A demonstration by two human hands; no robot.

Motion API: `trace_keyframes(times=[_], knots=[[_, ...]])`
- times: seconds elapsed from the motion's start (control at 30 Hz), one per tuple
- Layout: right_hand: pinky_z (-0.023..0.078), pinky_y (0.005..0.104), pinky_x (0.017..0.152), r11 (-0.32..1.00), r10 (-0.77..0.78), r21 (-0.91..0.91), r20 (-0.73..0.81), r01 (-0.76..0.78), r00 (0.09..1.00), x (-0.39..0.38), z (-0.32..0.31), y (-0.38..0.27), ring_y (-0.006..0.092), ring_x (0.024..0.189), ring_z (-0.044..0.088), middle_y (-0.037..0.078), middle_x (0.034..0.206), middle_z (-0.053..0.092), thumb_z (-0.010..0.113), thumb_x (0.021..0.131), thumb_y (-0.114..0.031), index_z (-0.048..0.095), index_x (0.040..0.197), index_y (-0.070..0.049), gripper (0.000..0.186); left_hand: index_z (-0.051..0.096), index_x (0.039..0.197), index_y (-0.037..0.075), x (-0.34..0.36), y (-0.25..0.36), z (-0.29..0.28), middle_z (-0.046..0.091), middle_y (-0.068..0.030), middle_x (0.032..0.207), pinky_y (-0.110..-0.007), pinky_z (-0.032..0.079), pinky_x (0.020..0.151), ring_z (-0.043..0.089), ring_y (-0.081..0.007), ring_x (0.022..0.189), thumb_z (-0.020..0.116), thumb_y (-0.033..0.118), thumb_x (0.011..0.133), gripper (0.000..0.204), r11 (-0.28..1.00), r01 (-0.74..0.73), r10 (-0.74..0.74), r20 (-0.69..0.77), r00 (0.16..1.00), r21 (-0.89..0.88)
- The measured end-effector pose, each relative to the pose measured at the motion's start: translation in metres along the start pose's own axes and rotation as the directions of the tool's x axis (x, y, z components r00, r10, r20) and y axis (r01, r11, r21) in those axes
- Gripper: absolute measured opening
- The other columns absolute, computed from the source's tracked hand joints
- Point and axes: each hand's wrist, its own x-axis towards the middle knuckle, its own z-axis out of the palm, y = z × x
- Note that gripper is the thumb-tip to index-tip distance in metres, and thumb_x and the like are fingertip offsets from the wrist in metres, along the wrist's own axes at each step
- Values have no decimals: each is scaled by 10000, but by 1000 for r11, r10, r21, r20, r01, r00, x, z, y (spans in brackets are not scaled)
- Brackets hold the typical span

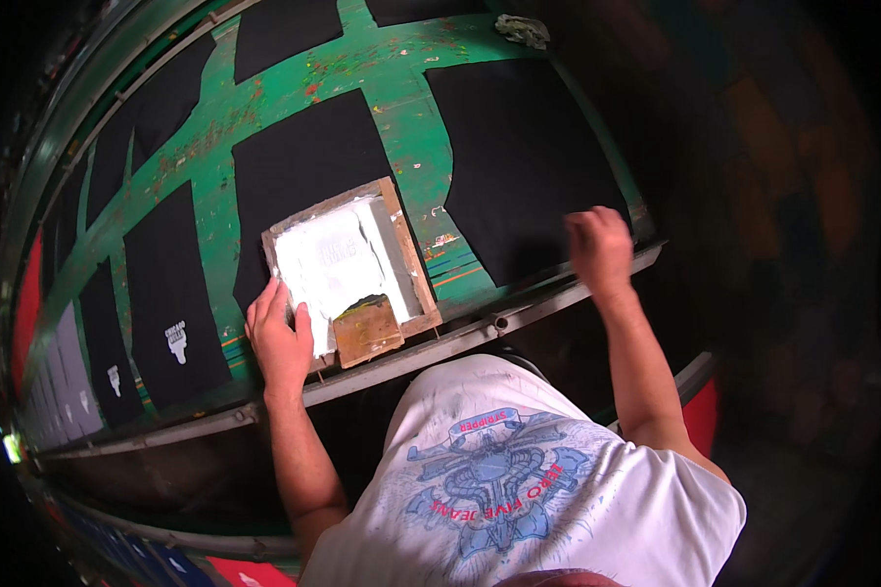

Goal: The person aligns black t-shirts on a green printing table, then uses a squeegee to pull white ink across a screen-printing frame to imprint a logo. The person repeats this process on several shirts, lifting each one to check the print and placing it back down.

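A wooden-framed printing screen (414, 248) lies over a black fabric panel (308, 147) on the green table, its mesh coated in white ink (313, 274). At the screen's near left side, my left hand (282, 338) grips the wooden rail, thumb toward the ink and fingers along the edge. A brown, flat squeegee (368, 333) leans at the near end inside the frame, with no hand on it. My right hand (599, 249) is above the near right corner of another black fabric panel (529, 147). Its fingers are curled together; whatever they may hold is hidden.
Black panels with white prints, one of them a near panel (171, 303), lie to the left on the paint-spotted green table (294, 78). A crumpled rag (522, 31) sits at the far edge. A metal rail (362, 372) runs along the near side, close to my body.
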Motion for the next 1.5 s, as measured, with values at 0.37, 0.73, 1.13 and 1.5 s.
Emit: trace_keyframes(times=[0.37,0.73,1.13,1.5], knots=[[625,541,898,806,592,-267,354,-529,724,1,-4,174,432,1062,795,201,1091,833,948,880,-368,864,1084,-66,374,631,1447,-69,-47,204,10,636,-240,1530,-455,626,1080,736,-297,1262,696,-37,1058,395,-47,439,-71,442,894,-897],[588,307,731,90,393,484,786,-870,478,13,1,206,55,761,606,-78,823,645,852,1013,-128,736,958,-111,129,358,1715,-84,-3,273,127,564,-237,1605,-459,648,964,732,-299,1214,713,78,1086,740,-132,743,-505,690,519,-656],[547,303,707,247,11,618,769,-747,640,105,21,230,47,749,536,-99,776,542,778,1084,-194,642,818,-142,303,748,1017,81,73,268,158,729,-7,943,-347,568,782,667,-141,856,831,217,1075,170,332,693,-559,459,691,-640],[425,233,820,165,0,975,153,-151,988,297,-48,227,0,893,562,-137,947,653,751,1124,-235,774,1025,-146,135,755,1102,54,217,317,32,789,-68,1107,-370,612,904,741,-170,1015,742,134,1121,83,249,-30,-365,-123,923,-968]])
